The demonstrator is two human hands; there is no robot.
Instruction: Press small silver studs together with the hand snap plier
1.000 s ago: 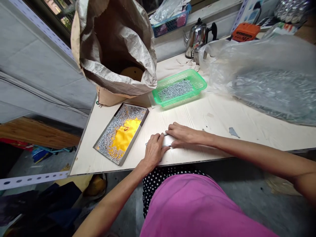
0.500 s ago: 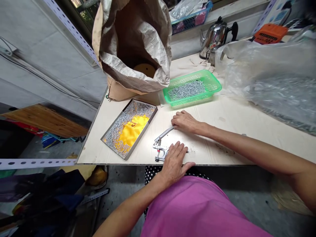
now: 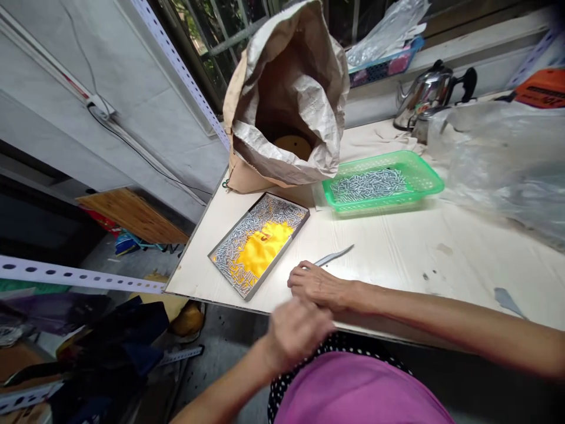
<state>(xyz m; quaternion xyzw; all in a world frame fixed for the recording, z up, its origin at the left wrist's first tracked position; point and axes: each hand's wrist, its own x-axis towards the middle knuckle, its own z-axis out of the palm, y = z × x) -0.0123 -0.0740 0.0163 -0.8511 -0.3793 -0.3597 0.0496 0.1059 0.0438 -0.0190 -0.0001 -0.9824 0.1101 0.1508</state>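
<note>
While lying palm-down, the right hand (image 3: 318, 287) touches the metal tool (image 3: 334, 256).

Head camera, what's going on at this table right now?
A person sits at the table. Their right hand lies over one end of a metal tool, whose handle points toward the green basket of small metal pieces. The left hand, blurred, hovers at the table's front edge, holding nothing I can make out. A tray of similar pieces sits left.
</note>
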